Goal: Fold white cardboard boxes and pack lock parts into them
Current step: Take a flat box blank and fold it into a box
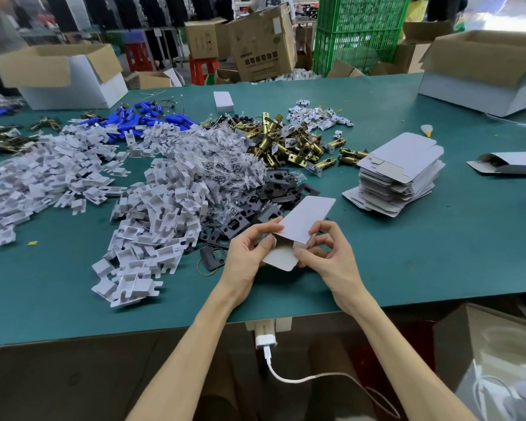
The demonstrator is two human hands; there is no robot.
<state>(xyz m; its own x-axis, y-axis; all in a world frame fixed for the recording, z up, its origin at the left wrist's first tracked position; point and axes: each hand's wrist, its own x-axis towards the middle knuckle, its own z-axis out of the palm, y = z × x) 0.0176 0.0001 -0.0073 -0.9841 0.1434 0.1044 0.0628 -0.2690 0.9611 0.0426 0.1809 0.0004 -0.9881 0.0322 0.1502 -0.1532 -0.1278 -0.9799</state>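
I hold a small white cardboard box (pixel 304 220) over the green table (pixel 438 253), its open end toward me with the flap hanging down. My left hand (pixel 249 253) grips its left side, thumb on top. My right hand (pixel 325 250) pinches the right edge near the flap. A stack of flat white box blanks (pixel 401 171) lies to the right. Brass latch parts (pixel 289 141), black plates (pixel 255 208), white cardboard inserts (pixel 152 214) and clear bagged parts (pixel 225 159) are heaped ahead and to the left.
Blue parts (pixel 140 120) lie at the back left. Open cartons stand at the back left (pixel 64 74) and back right (pixel 486 71). A half-folded box (pixel 510 162) lies at the right. A white charger and cable (pixel 264 338) hang under the table's front edge.
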